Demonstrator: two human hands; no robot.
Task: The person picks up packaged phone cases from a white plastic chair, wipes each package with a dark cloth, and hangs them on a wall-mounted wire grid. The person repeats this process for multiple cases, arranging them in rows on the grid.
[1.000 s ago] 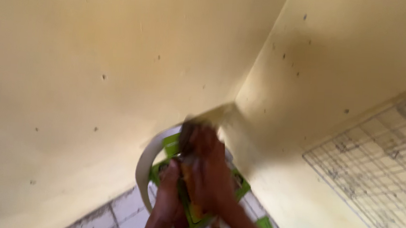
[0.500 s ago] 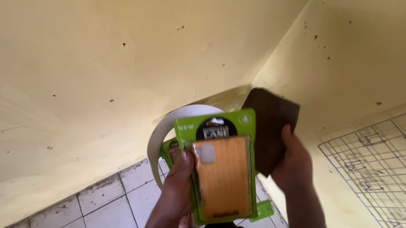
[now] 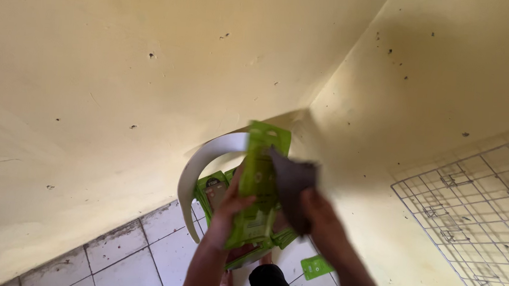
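Green card package (image 3: 258,184) is up in the air, held on edge and tilted, motion-blurred. Left hand (image 3: 230,209) has its grip closed on the package's lower left edge, thumb across the front. Right hand (image 3: 315,214) has its grip pinched on a dark brown cloth (image 3: 292,180), which is pressed against the package's right face; cloth hangs partly folded over the fingers.

Under the hands: more green packages (image 3: 216,191) stacked on a white plastic chair (image 3: 206,158), only its curved backrest and a bit of seat visible. One small green package (image 3: 316,266) lies flat on the floor just right of the chair. Dark clothing at bottom edge, too cropped to tell more.

Floor (image 3: 141,254) is white tile with dirty grout lines. Behind the chair, two yellow walls (image 3: 124,64) meet in a corner, speckled with dark spots. Wire grid panel (image 3: 474,203) leans on the right wall, well apart from the hands.
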